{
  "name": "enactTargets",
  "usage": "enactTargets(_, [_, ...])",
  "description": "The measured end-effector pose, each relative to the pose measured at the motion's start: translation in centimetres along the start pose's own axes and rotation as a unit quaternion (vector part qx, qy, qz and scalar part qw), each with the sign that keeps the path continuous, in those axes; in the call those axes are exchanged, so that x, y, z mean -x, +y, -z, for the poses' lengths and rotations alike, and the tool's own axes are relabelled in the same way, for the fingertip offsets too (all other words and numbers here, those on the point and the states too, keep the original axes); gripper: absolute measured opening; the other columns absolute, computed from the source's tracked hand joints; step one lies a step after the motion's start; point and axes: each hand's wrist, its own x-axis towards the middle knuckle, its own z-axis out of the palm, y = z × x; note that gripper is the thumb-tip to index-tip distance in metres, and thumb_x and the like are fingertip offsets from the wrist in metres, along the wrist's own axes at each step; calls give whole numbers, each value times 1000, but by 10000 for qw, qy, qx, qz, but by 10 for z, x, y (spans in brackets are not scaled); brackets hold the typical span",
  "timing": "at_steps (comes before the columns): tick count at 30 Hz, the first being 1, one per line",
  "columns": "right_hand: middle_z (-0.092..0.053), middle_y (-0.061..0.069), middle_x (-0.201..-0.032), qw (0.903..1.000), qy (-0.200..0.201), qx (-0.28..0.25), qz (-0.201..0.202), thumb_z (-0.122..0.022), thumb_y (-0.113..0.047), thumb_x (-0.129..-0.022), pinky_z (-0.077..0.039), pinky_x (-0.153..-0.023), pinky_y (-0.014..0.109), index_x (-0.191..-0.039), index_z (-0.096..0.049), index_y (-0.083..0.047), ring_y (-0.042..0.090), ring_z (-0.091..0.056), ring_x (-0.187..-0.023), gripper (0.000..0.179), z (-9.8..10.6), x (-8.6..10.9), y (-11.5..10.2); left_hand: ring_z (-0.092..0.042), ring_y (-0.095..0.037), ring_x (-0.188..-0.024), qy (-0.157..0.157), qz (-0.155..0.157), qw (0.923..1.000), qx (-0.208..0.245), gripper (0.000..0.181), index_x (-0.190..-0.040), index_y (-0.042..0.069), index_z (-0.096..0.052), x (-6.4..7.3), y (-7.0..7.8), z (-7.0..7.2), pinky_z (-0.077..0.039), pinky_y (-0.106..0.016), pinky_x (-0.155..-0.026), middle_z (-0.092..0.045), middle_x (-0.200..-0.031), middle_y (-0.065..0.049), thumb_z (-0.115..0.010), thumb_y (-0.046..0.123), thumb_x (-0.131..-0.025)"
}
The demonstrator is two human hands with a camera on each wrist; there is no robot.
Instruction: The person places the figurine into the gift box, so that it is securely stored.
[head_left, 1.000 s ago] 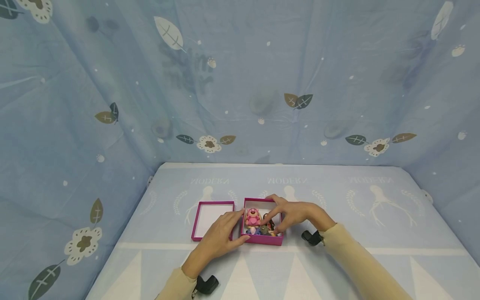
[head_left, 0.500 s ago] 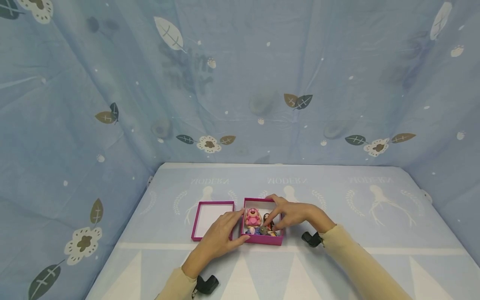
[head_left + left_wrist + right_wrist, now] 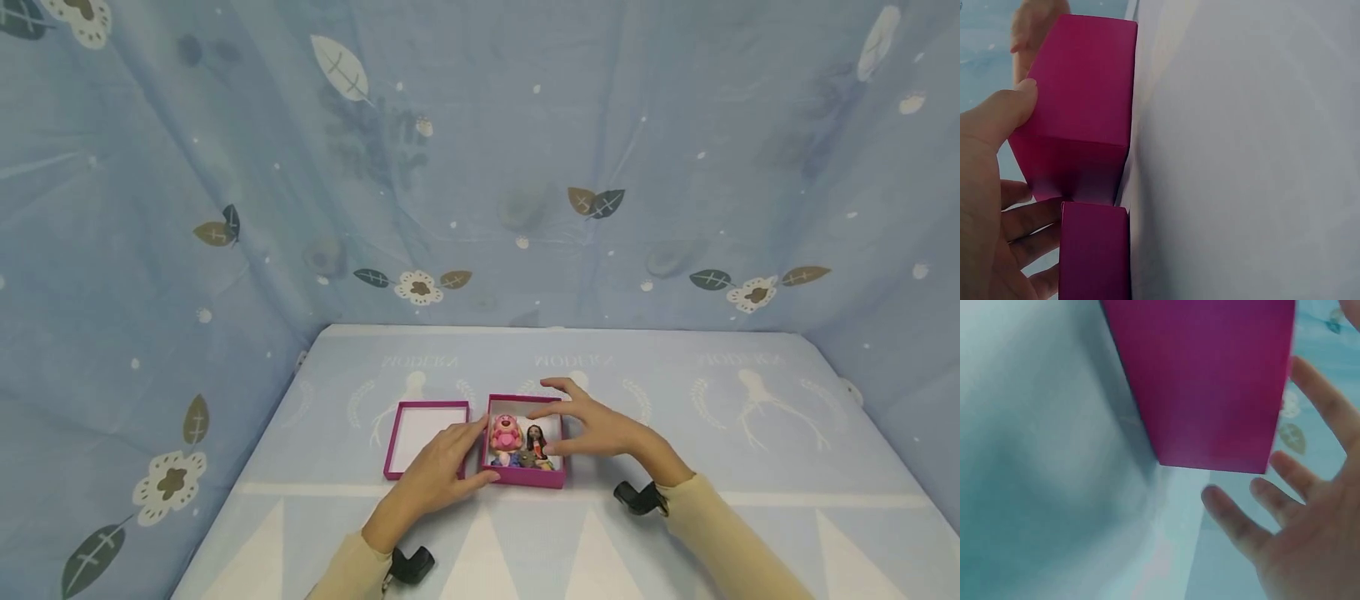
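Observation:
An uncovered magenta box [image 3: 525, 477] sits mid-table, white inside. In it lie a pink bear figurine [image 3: 506, 434], a dark-haired doll figurine [image 3: 535, 438] and smaller figures along the front wall. My left hand [image 3: 433, 473] holds the box at its left front corner: in the left wrist view the thumb [image 3: 1025, 97] lies on the front edge and the fingers reach along the left side. My right hand [image 3: 600, 427] hovers at the box's right side, fingers spread, fingertips over the rim and nothing gripped. In the right wrist view the box's magenta wall [image 3: 1210, 394] stands beside those fingers.
Left of the box lies its matching shallow lid [image 3: 431, 405], white side up, partly covered by my left hand. The patterned table [image 3: 675, 542] meets blue leaf-print curtains [image 3: 480, 167] at the back and sides. A black wrist camera [image 3: 639, 498] hangs below my right wrist.
My right hand has lifted away from the figurines and drawn back a little to the right, its fingers spreading and uncovering the doll figurine. My left hand has stayed on the box.

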Motion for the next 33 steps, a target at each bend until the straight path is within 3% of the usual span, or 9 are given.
enactTargets(5, [-29,17,-154,9932,1115,-9,-332,-78,-43,-81,-39,-101,70,-129,-63,-24,47,-34,-138,54,-13,16,-13,-53,-21,-127,-50,97,9999,32,88,-154,13,-31,4,-6,5,-44,-41,-108,-59,-136,-4,-65,58,-86])
enactTargets(10, [-37,15,-149,9785,1921,-56,-752,-82,-46,-75,-43,-99,67,-128,-63,-24,42,-39,-137,60,-34,23,-27,-53,-21,-128,266,178,9994,131,84,-153,14,-34,10,-18,18,-44,-44,-108,-59,-137,-4,-70,50,-86])
enactTargets(15, [-46,13,-143,9648,2449,86,-955,-83,-47,-72,-46,-97,65,-123,-66,-20,41,-46,-131,60,-48,25,-43,-53,-23,-129,510,466,9975,174,83,-153,16,-35,16,-37,34,-45,-49,-107,-59,-138,-4,-72,47,-85])
enactTargets(21, [-53,10,-135,9436,3085,208,-1186,-84,-49,-70,-53,-90,56,-111,-71,-19,36,-54,-124,53,-61,24,-58,-51,-30,-130,665,1111,9914,203,83,-152,13,-36,31,-66,53,-43,-56,-106,-56,-141,-7,-72,47,-85])
enactTargets(26, [-58,11,-129,9272,3442,579,-1356,-86,-50,-67,-55,-84,52,-102,-73,-16,36,-58,-118,51,-77,19,-59,-47,-32,-133,528,1481,9871,293,82,-152,9,-35,41,-86,57,-40,-58,-108,-55,-142,-10,-69,48,-87])
enactTargets(29, [-59,12,-128,9193,3595,875,-1341,-87,-51,-64,-51,-91,55,-101,-73,-16,35,-55,-120,53,-86,17,-60,-45,-33,-135,369,1652,9847,416,84,-152,8,-35,44,-93,56,-37,-58,-110,-53,-143,-11,-68,50,-87])
enactTargets(33, [-58,13,-129,9161,3674,1096,-1178,-86,-53,-64,-43,-99,60,-103,-73,-15,33,-49,-126,57,-95,13,-66,-42,-37,-137,137,1831,9813,575,86,-152,9,-35,44,-98,55,-35,-61,-111,-48,-147,-15,-68,54,-86])
